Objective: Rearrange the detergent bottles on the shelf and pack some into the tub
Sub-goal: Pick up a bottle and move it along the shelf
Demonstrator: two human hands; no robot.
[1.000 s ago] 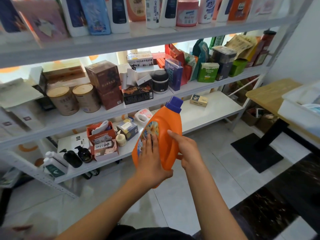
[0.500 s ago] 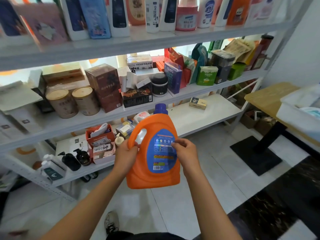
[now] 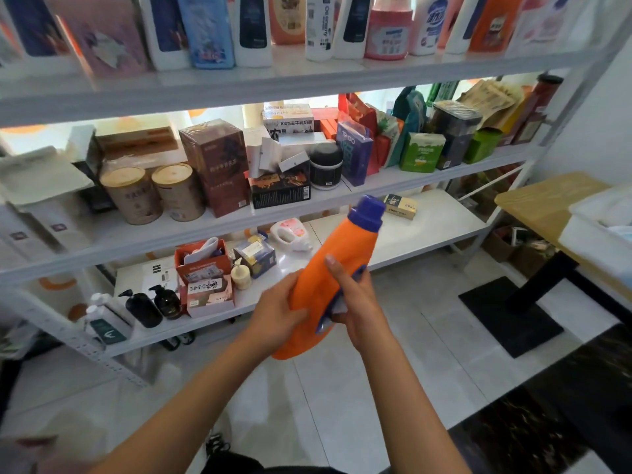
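From the head camera, a person holds an orange detergent bottle point(image 3: 328, 275) in both hands in front of a white metal shelf point(image 3: 307, 80), the bottle tilted with its blue cap point(image 3: 367, 213) pointing up and to the right; the left hand point(image 3: 278, 311) wraps its curled fingers round the lower body, while the right hand point(image 3: 355, 299) grips the far side with one finger laid flat along the plastic. The white tub point(image 3: 595, 234) sits on the wooden worktop point(image 3: 537, 203) at the right edge, well apart from the bottle; to pack it well, the carrier would likely keep both hands on, support the base and bring the cap upright before lowering it in. The bottle is smooth, glossy moulded plastic, broad at the base and tapering to a ribbed screw cap; rows of similar bottles point(image 3: 318, 25) stand on the top shelf; two round tins point(image 3: 154, 193) and cardboard boxes fill the level below.
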